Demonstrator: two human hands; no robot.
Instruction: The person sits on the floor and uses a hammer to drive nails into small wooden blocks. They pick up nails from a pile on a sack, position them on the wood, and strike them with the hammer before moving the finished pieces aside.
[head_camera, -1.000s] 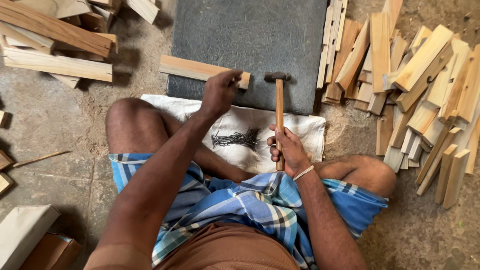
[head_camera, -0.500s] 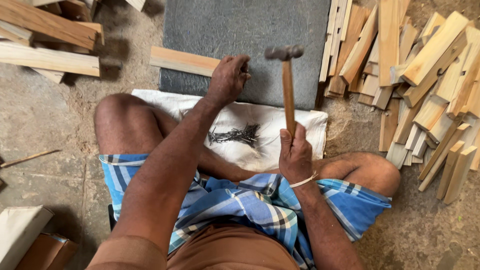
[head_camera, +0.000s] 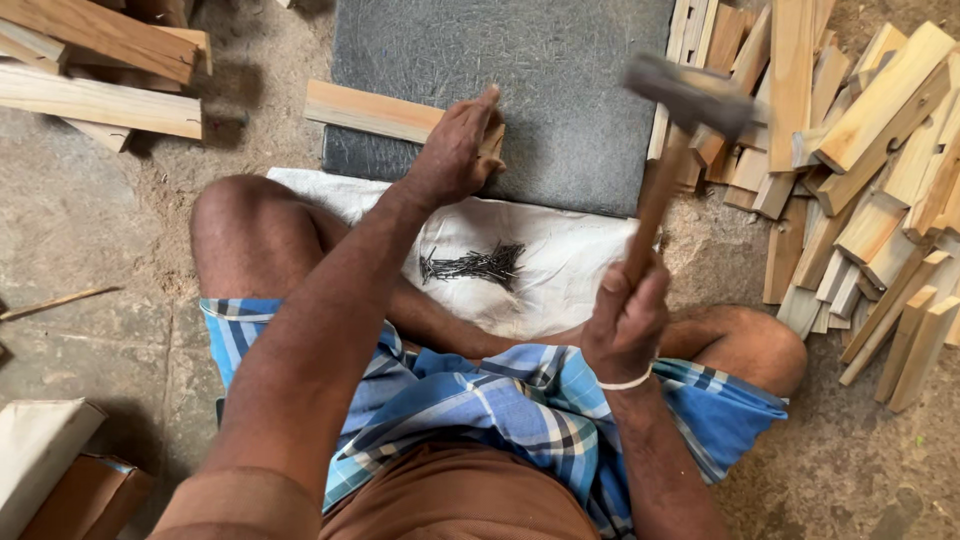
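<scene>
Left hand (head_camera: 455, 150), upper middle: pinching wood strip (head_camera: 385, 113), possibly steadying a nail. Right hand (head_camera: 628, 320): clenched on raised hammer (head_camera: 690, 95). Strike squarely, fingers clear.

Right hand (head_camera: 628, 318) grips raised hammer (head_camera: 672, 140) over dark slab (head_camera: 560, 90); left hand (head_camera: 455, 150) pins wood strip (head_camera: 375, 112) on slab. Nails (head_camera: 475, 265) on white cloth (head_camera: 560, 260) below slab.

Even, soft daylight with faint shadows; only the raised hammer head (head_camera: 690, 95) is motion-blurred.
</scene>
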